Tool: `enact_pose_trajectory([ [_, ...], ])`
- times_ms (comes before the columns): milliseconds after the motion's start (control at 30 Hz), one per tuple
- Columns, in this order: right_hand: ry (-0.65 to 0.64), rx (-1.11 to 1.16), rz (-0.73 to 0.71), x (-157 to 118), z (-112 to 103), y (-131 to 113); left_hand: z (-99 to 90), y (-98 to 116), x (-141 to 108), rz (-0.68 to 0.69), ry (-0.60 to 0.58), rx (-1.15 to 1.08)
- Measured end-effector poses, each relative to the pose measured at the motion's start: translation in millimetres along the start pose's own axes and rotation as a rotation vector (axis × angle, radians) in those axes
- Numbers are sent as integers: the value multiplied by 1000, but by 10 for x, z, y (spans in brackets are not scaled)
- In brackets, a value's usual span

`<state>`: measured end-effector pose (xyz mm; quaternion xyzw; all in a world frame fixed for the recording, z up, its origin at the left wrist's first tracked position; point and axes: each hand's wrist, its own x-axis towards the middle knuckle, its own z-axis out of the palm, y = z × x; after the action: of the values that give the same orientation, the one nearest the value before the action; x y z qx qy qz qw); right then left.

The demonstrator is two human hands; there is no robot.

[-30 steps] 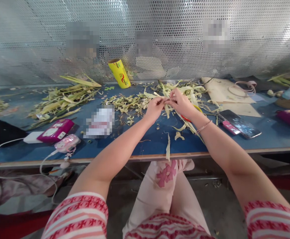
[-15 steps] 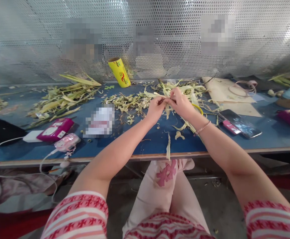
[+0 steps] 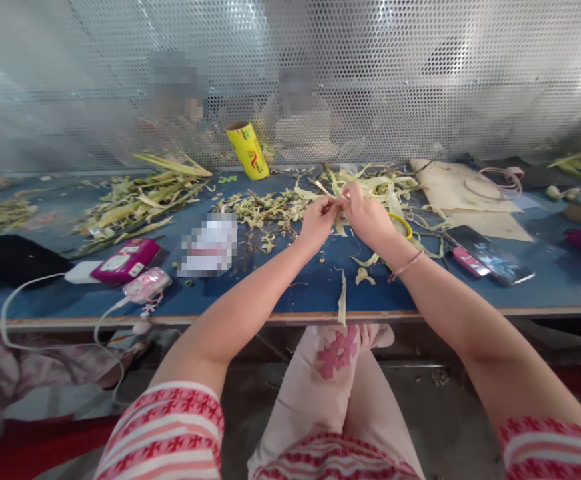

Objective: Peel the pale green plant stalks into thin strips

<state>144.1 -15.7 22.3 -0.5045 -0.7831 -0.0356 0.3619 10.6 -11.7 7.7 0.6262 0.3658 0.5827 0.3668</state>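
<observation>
While the left hand [image 3: 319, 223] and the right hand [image 3: 368, 217] are meeting above the blue tabletop [image 3: 255, 280], a narrow, pale green leafy strip [image 3: 341, 228] is hanging just beneath where they come together. The fingers of both hands are closing in a pinch and seem to be gripping its far end, though the exact contact is hiding behind the knuckles. Its long axis is running roughly near to far, with its free end pointing toward the near edge. Neither hand is clearly nearer: the strip is lying between them, to the right of the left hand's fingers and to the left of the right hand's palm.

A tangled heap of long pale-green strips [image 3: 395, 185] is spreading beyond the right hand, and a low pile of curled green-brown scraps [image 3: 265, 208] is lying to the left of the left hand. A round yellow band [image 3: 406, 227] is sitting beside the right wrist, and a loose whitish strip [image 3: 342, 300] is reaching the near edge.
</observation>
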Motion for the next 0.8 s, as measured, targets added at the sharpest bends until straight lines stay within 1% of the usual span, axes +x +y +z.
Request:
enact_pose_trajectory([
  [100, 1, -52, 6, -22, -31, -34, -6, 39, -4, 9, 15, 78],
  [200, -8, -91, 51, -35, -76, -50, -2, 41, 2, 17, -9, 62],
  [267, -1, -78, 65, -32, -95, -38, -4, 21, 10, 24, -50, -28],
  [300, 11, -64, 84, -28, -98, -27, -9, 7, 14, 16, -52, -71],
  [367, 13, -14, 107, -18, -92, -3, -29, -23, 25, -10, -84, -72],
  [500, 27, 26, 95, -5, -34, 11, -76, -62, 53, -31, -176, -62],
  [567, 28, 18, 104, -2, 0, -10, -81, -60, 66, -44, -162, -111],
  [700, -17, 36, 119, 35, 23, -79, -65, -31, 97, -61, -145, -209],
  [733, -21, 45, 113, 60, 20, -91, -67, -28, 109, -60, -130, -229],
  [800, -20, 72, 93, 136, 16, -94, -95, -34, 143, -52, -55, -247],
])
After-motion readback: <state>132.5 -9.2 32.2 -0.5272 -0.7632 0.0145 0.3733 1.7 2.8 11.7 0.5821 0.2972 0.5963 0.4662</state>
